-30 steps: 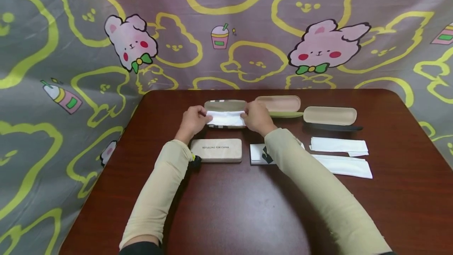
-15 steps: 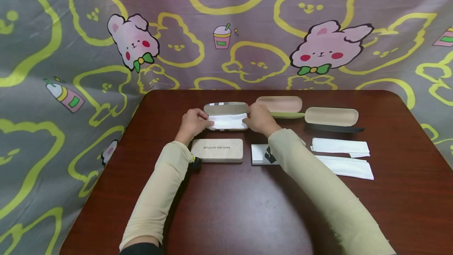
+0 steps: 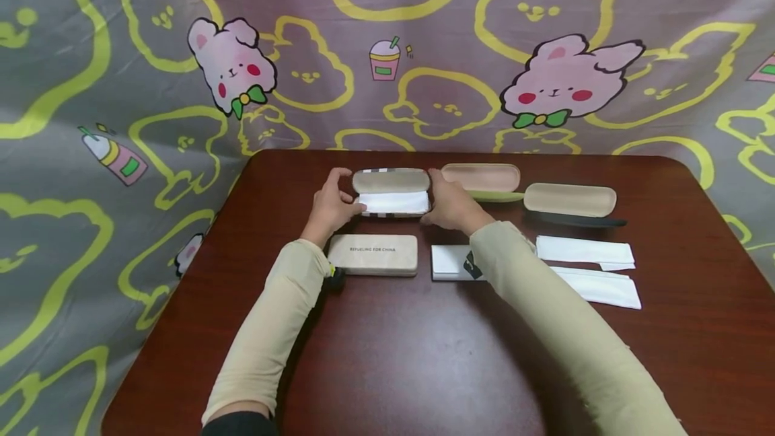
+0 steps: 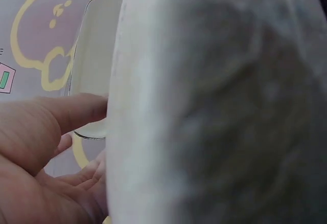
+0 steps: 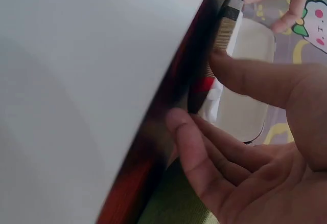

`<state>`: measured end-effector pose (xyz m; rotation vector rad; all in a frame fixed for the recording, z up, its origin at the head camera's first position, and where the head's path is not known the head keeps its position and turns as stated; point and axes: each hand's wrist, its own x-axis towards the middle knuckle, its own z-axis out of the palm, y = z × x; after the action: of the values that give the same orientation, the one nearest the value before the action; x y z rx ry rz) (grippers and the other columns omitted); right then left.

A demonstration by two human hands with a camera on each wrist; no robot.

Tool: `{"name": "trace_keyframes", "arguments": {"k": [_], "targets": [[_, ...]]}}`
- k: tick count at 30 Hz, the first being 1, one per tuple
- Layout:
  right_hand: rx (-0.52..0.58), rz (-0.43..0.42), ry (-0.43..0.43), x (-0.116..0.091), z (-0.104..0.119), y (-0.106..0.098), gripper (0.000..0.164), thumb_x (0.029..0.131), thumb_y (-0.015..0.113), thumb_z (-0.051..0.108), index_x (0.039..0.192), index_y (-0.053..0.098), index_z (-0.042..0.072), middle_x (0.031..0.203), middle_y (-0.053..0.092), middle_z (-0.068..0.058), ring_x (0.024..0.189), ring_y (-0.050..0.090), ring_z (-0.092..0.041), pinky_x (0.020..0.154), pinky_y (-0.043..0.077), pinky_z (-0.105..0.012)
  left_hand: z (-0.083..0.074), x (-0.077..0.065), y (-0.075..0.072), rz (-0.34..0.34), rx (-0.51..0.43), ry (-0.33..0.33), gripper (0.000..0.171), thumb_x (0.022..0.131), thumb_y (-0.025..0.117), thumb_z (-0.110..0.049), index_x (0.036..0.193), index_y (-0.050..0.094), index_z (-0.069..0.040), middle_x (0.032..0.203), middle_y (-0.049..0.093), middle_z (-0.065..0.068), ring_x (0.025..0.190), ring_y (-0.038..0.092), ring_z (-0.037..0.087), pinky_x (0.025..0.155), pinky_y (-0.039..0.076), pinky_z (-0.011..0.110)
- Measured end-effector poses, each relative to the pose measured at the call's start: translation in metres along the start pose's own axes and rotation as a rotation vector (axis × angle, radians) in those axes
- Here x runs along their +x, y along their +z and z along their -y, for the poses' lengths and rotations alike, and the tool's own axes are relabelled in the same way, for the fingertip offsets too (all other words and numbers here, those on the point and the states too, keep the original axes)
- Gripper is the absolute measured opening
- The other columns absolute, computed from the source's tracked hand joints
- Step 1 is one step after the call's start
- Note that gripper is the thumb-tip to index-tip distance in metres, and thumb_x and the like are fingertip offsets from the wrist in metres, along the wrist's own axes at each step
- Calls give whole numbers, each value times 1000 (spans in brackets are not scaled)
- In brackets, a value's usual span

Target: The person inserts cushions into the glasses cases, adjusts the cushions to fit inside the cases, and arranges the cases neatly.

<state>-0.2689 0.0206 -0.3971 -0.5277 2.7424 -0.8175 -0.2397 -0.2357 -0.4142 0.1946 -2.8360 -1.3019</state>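
Observation:
An open plaid glasses case [image 3: 390, 182] with a grey-beige lining stands at the back of the table, a folded white cloth [image 3: 393, 202] lying in its near half. My left hand [image 3: 329, 207] is at the case's left end, thumb at the front corner and index finger raised beside the lid. At the opposite end, my right hand [image 3: 454, 206] has its thumb and fingers spread around the corner. The right wrist view shows that thumb [image 5: 255, 78] against the plaid side [image 5: 223, 32]. In the left wrist view, a blurred pale surface hides most of the case.
In front lies a closed beige glasses case [image 3: 373, 256] with lettering. Two more open cases stand to the right, one pink-lined [image 3: 481, 177], one beige-lined [image 3: 570, 200]. Folded white cloths [image 3: 584, 249] lie at right; a white flat item [image 3: 448, 262] is partly under my right arm.
Both hands pinched the white cloth's ends and lowered it into the plaid case. Now the cloth's right end is let go, my fingers have spread, and the case sits slightly farther back.

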Motion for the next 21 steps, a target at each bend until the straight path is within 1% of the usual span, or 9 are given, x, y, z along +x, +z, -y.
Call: {"name": "trace_keyframes", "arguments": {"k": [2,3,5,7,8,12,14,17,21], "targets": [[7,13,2,1,1,0,110,77,88,15,158,14,5,129,57,-31,123,52,-45,99,44,-53,0,1,0,20,-22,11,83,83,84,-11,151,38,-23,105,64,15,80,67,29,73,55,44],[8,22,6,2,2,1,113,78,88,15,159,10,6,133,53,-33,125,50,-46,99,44,-53,0,1,-1,33,-30,12,86,84,84,-12,154,36,-24,105,64,15,80,67,29,73,55,43],[-1,36,15,4,3,3,115,78,88,14,160,8,6,134,52,-34,124,51,-46,98,45,-53,0,1,-2,63,-43,2,88,83,85,-14,156,36,-25,105,63,14,80,67,29,73,55,43],[-19,42,25,5,5,5,115,78,88,15,159,7,5,132,53,-35,123,52,-45,97,46,-52,1,0,-2,89,-48,-10,93,80,88,-15,156,36,-24,105,62,13,85,65,28,74,54,43],[-34,44,26,5,6,6,115,79,88,15,159,7,4,128,55,-35,119,55,-45,95,47,-51,0,0,-3,96,-44,-14,95,78,89,-15,156,36,-24,104,62,12,87,63,27,76,53,43],[-63,24,27,6,9,7,111,78,89,18,156,11,2,116,60,-32,107,61,-42,89,50,-48,-2,1,-2,94,-10,-16,105,69,94,-9,156,37,-25,103,61,12,93,57,27,79,52,44],[-69,18,25,5,9,7,107,77,89,19,153,15,2,111,61,-30,102,63,-41,86,50,-48,-3,1,-2,89,7,-16,104,69,93,-6,156,38,-25,102,61,13,93,57,28,80,51,45],[-55,18,27,4,8,6,104,77,90,19,151,18,3,112,60,-29,103,62,-41,86,50,-48,-4,1,-1,86,27,-11,103,70,93,-6,156,38,-22,101,62,13,94,58,27,81,52,46],[-19,17,28,3,4,4,102,78,89,19,152,20,5,112,60,-28,104,62,-41,86,50,-50,-3,1,-1,78,26,0,99,71,93,-8,154,40,-20,101,63,13,94,59,27,82,52,46]]}}
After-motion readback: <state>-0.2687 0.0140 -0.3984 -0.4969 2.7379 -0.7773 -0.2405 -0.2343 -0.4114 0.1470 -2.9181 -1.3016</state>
